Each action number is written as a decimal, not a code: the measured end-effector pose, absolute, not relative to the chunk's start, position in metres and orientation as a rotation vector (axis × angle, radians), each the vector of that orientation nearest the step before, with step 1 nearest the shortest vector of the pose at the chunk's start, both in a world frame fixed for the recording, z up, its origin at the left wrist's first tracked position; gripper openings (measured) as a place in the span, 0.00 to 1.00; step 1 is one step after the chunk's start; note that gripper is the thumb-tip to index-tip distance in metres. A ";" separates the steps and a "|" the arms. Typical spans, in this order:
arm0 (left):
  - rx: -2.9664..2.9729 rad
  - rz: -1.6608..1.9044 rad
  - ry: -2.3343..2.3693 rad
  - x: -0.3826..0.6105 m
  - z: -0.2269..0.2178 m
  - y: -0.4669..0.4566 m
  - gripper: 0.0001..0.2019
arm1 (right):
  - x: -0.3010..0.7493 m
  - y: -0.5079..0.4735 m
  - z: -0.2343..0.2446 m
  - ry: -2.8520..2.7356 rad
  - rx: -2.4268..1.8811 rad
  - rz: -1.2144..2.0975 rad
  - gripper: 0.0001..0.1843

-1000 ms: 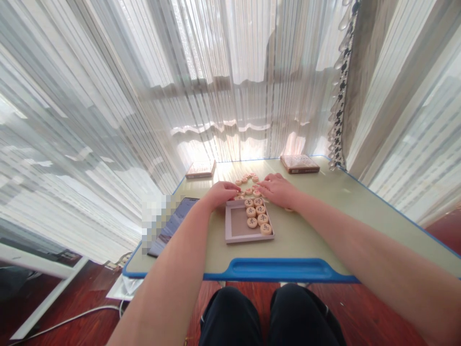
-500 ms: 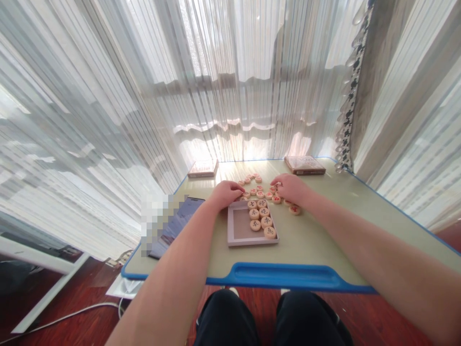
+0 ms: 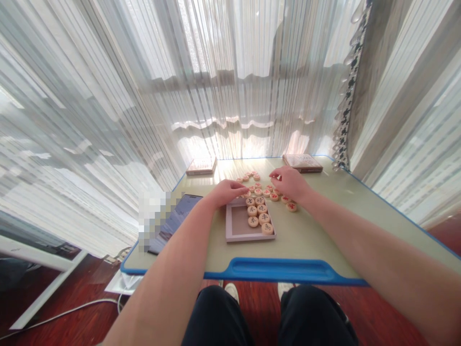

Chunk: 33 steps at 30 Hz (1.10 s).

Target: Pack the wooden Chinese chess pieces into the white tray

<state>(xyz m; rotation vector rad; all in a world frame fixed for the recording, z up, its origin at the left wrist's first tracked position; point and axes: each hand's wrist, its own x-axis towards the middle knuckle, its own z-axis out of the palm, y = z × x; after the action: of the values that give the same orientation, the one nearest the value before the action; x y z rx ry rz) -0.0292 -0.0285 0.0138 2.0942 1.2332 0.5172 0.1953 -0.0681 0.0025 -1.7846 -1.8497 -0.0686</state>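
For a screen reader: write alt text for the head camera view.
Two bare hands reach over round wooden Chinese chess pieces on a pale green table with a blue edge. The left hand rests at the far edge of a shallow tray holding two rows of them, and the right hand hovers over loose ones. Sheer curtains hang behind.

Smooth pale wooden xiangqi discs [image 3: 262, 209] lie in and around a matt card tray [image 3: 227, 226] on a matt laminate tabletop [image 3: 306, 240], its six o'clock edge glossy blue plastic [image 3: 277, 270]; sheer cloth curtains [image 3: 230, 96] hang at twelve o'clock, above polished wood flooring [image 3: 86, 283].
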 end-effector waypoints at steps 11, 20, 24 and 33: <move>2.136 0.503 1.193 -0.023 0.006 -0.026 0.21 | 0.187 -0.075 0.004 -1.936 -1.586 -0.092 0.09; 2.226 0.495 1.148 -0.023 0.003 -0.022 0.20 | 0.166 -0.092 0.017 -2.084 -1.511 0.005 0.10; 2.218 0.503 1.174 -0.022 0.007 -0.026 0.18 | 0.167 -0.091 0.016 -2.148 -1.506 0.057 0.09; 2.169 0.515 1.191 -0.023 0.006 -0.026 0.15 | 0.176 -0.086 0.013 -2.271 -1.552 0.121 0.15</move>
<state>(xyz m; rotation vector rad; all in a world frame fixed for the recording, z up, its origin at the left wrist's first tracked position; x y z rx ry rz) -0.0227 -0.0262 0.0061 2.1691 1.1906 0.5153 0.1760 -0.0860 0.0125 -1.5520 -2.2706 0.1215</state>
